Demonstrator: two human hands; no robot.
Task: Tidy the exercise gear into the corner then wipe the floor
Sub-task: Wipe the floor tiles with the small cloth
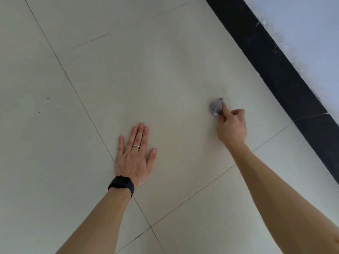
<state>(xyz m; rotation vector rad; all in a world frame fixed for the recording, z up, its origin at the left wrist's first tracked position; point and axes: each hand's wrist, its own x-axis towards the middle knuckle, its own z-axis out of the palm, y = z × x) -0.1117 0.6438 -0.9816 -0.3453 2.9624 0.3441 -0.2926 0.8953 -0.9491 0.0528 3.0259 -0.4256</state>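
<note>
A small crumpled wad of pale grey tissue (217, 106) is seen pressed against the floor (165, 74), pinched at its near side by the right hand (231, 126). The fingers of that hand are closed together around the wad, with the forefinger (225, 109) laid along its right side and the remaining fingers curled under; the bulk of the wad projects beyond the fingertips, on the side away from the wrist. The wad lies on the large pale tile, nearer to the black skirting (275, 66) that runs along the floor's right edge than to the left hand, though it is clearly apart from that skirting. Above the skirting a pale wall (308, 26) is visible. The left hand (134, 156) is laid flat on the same tile, palm down, with its fingers straight and held close together and the thumb spread out to the side; nothing is gripped by it. A thin ring (136, 145) is worn on one finger, and a black watch (121, 183) is strapped round the wrist. The heel of this hand rests just beside a grout line (77, 93), which runs diagonally across the floor. A scatter of small dark specks (111, 127) is seen on the tile beyond the left hand's fingertips, well apart from the tissue.
</note>
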